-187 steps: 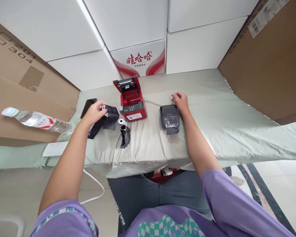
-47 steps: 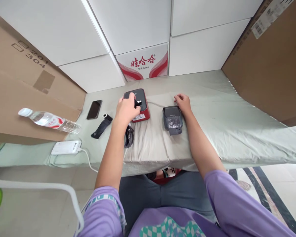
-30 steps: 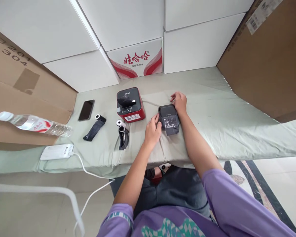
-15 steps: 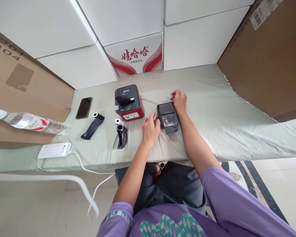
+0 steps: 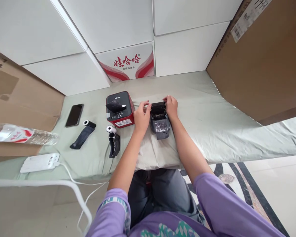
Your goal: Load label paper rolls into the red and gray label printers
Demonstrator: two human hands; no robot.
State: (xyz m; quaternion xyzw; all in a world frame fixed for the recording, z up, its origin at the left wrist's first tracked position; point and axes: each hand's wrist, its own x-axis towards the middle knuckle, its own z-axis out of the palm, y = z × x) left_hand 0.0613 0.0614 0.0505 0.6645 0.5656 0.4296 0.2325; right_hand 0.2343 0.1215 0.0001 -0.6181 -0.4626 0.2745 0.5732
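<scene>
A small dark grey printer (image 5: 159, 120) lies on the green-covered table (image 5: 212, 112) with its lid lifted. My left hand (image 5: 141, 116) grips its left side and my right hand (image 5: 170, 106) holds its far right corner. A strip of dark paper hangs out of its front. To the left stands a red printer (image 5: 120, 109) with its black lid closed and a dark strip sticking out on top. Near it lie a white paper roll (image 5: 110, 128) and two rolls with dark unrolled paper (image 5: 114, 144), (image 5: 82, 135).
A black phone (image 5: 74, 115) lies at the left, a water bottle (image 5: 19, 136) on its side beyond it. A white power strip (image 5: 39, 162) with a cable sits near the front edge. White boxes (image 5: 177, 52) and brown cartons (image 5: 259, 62) surround the table.
My left hand closed the red printer, then moved to the grey printer. Both hands now hold the grey printer and its lid has come up.
</scene>
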